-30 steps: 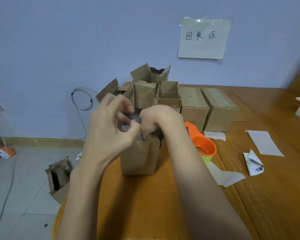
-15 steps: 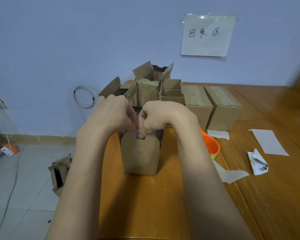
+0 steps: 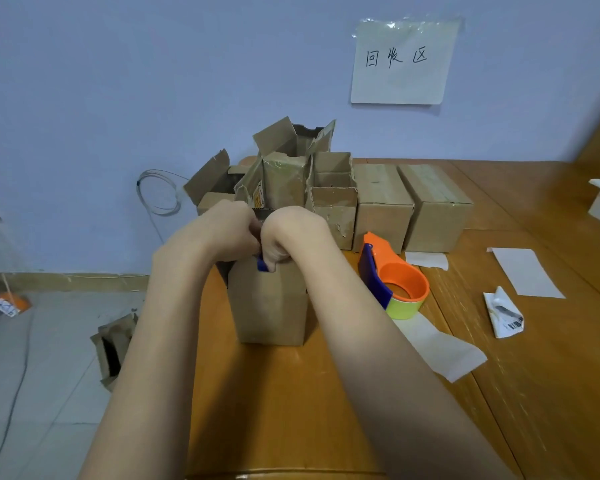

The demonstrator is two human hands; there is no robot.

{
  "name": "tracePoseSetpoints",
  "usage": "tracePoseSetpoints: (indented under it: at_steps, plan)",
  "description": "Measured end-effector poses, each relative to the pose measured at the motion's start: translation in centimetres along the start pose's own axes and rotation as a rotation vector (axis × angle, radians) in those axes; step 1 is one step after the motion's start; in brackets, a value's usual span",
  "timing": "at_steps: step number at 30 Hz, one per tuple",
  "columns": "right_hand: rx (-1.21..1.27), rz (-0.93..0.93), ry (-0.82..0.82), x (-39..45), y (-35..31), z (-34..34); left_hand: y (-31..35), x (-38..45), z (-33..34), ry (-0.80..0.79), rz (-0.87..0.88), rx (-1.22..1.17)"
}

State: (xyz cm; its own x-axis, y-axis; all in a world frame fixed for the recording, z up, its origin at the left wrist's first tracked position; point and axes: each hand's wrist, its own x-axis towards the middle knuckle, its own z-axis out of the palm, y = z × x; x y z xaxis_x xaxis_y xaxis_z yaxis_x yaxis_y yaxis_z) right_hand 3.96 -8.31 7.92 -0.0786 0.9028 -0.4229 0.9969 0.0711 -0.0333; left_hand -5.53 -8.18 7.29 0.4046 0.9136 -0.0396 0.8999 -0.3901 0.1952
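A small brown cardboard box (image 3: pixel 269 306) stands upright on the wooden table (image 3: pixel 291 410), its top open. My left hand (image 3: pixel 222 232) and my right hand (image 3: pixel 293 235) meet knuckle to knuckle right over that opening, fingers curled downward. Between them they pinch a small item (image 3: pixel 262 264), of which only a blue edge shows at the box's front rim. The rest of the item and the fingertips are hidden by the hands and the box.
An orange and blue tape dispenser (image 3: pixel 395 282) lies just right of the box. Open boxes (image 3: pixel 291 174) and two closed ones (image 3: pixel 381 199) stand behind. Paper strips (image 3: pixel 440 348), a crumpled label (image 3: pixel 504 313) lie to the right. Another box (image 3: pixel 113 348) sits on the floor left of the table.
Both hands have come down from above the box to its open top. The wrapped item, seen between the fingers before, is now mostly hidden.
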Motion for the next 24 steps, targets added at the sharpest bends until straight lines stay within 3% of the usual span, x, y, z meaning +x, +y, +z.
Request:
tracePoseSetpoints:
  at_steps: [3,5,9,10,12,15,18,20,24]
  plan:
    - [0.027,-0.06,0.051,-1.0,0.8,-0.2,-0.8,-0.7,1.4,0.324,0.114,-0.356]
    - [0.189,-0.125,0.19,-1.4,1.9,0.0,-1.2,-1.1,2.6,0.523,0.109,-0.595]
    - [0.663,-0.154,0.828,-3.2,4.7,2.2,-2.7,-1.8,4.6,0.705,-0.14,-0.89]
    - [0.684,-0.11,0.891,-3.8,5.2,3.1,-3.2,-1.9,4.8,0.728,-0.204,-0.927]
    - [0.77,-0.087,0.773,-4.9,5.8,5.2,-3.4,-2.0,4.9,0.723,-0.268,-0.93]
    - [0.921,-0.243,0.521,-6.1,5.1,7.6,-2.7,-2.1,4.8,0.692,-0.271,-0.915]
    - [0.922,-0.262,0.59,-5.6,4.7,9.2,-2.3,-2.5,4.1,0.705,-0.286,-0.985]
    - [1.072,-0.211,0.667,-5.3,5.7,9.5,-1.8,-3.2,3.8,0.667,-0.275,-1.065]
    - [1.207,-0.191,0.655,-5.0,8.3,9.8,0.1,-5.2,5.1,0.445,-0.167,-1.239]
